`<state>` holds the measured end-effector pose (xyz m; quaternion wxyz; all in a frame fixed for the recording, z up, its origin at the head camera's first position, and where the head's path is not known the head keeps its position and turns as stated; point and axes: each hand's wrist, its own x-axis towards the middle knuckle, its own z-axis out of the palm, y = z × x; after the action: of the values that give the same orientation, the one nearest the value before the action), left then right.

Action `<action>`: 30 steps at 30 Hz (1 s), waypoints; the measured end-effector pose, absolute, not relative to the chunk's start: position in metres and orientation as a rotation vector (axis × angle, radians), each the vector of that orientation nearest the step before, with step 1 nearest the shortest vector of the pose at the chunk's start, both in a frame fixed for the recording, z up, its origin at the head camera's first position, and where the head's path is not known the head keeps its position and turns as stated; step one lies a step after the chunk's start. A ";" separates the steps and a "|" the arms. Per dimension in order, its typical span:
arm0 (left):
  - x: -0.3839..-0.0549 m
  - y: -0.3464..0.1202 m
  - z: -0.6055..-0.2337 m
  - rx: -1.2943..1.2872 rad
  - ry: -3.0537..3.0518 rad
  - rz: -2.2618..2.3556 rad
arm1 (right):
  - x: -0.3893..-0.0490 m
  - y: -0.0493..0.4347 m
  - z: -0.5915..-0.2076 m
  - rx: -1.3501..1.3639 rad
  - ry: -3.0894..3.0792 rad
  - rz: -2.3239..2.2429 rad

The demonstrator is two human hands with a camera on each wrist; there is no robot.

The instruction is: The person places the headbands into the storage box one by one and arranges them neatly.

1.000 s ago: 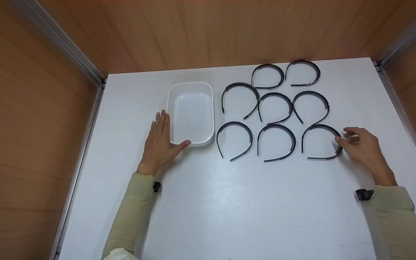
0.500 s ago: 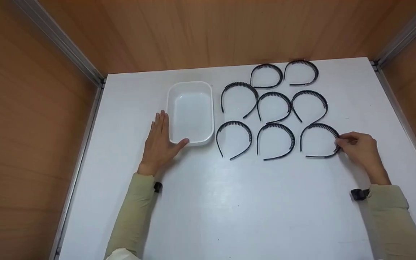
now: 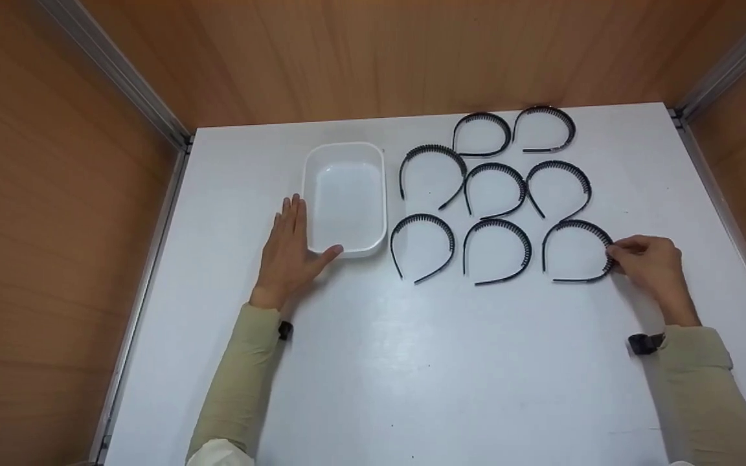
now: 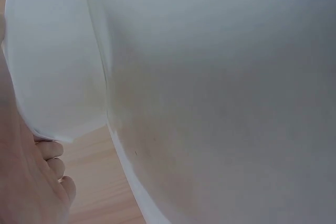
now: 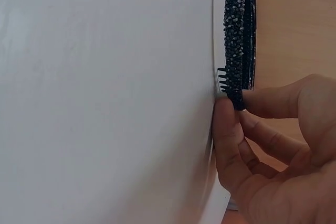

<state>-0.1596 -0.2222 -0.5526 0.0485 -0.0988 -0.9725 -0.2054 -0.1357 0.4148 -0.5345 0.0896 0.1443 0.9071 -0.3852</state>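
My right hand (image 3: 655,265) pinches the right side of a black toothed headband (image 3: 580,223) at the right end of the nearest row. In the right wrist view, thumb and fingers grip the headband (image 5: 234,40), whose outer face is covered in dark glittery beads. My left hand (image 3: 285,255) lies with straight fingers along the left side of a white rectangular tub (image 3: 376,244), its thumb at the near rim. The left wrist view has the left hand (image 4: 31,171) against the tub's wall (image 4: 58,61). Nothing lies inside the tub.
Several more black headbands stand on edge between the tub and the right hand, among them a near one (image 3: 423,217), a middle one (image 3: 496,167) and a far one (image 3: 544,110). Wooden panels (image 3: 373,58) wall the white table (image 3: 412,388) at the back and sides.
The right hand's fingers have closed from loosely parted to a pinch on the headband's right side. The left hand has stayed at the tub, and the headbands keep their places.
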 end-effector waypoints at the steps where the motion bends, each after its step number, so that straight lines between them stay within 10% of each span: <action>1: -0.160 -0.222 -0.553 -0.303 -2.964 -0.628 | -0.135 0.416 -0.534 0.439 2.685 -1.166; 30: -0.158 -0.221 -0.550 -0.299 -2.967 -0.633 | -0.150 0.397 -0.503 0.432 2.634 -1.442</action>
<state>-0.1583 -0.2213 -0.5505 0.0466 -0.0981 -0.9722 -0.2075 -0.1496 0.3973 -0.5030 0.0537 0.1422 0.8670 -0.4746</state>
